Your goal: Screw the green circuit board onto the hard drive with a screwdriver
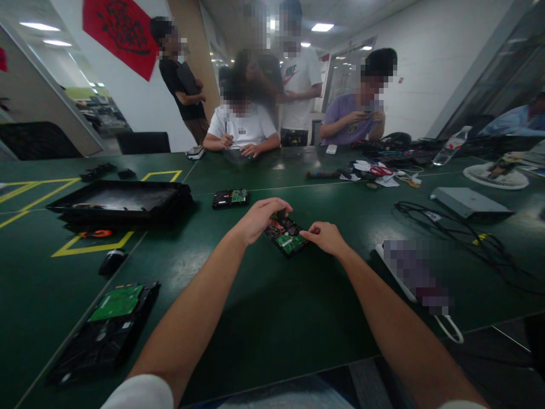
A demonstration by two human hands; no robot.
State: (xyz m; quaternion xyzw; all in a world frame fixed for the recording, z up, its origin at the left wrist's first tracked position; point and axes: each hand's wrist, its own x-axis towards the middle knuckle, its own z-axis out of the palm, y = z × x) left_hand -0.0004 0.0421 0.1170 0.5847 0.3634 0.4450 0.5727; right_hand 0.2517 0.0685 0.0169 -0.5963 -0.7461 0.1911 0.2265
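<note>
A hard drive with a green circuit board [290,243] lies on the dark green table [272,307], between my two hands. My left hand [264,218] arches over the drive's upper left part with its fingers bent; whether the fingertips hold something small cannot be made out. With thumb and forefinger pinched, my right hand [323,236] touches the drive's right edge. Beyond my left hand rests a second drive [230,198], board side up. Near my left forearm is a larger drive [108,329], also with a green board.
Black trays [121,201] and a mouse [112,262] are at the left. On the right lie a phone [415,275], black cables [460,236] and a grey box [472,203]. Several people are across the table, near a bottle [452,146] and clutter.
</note>
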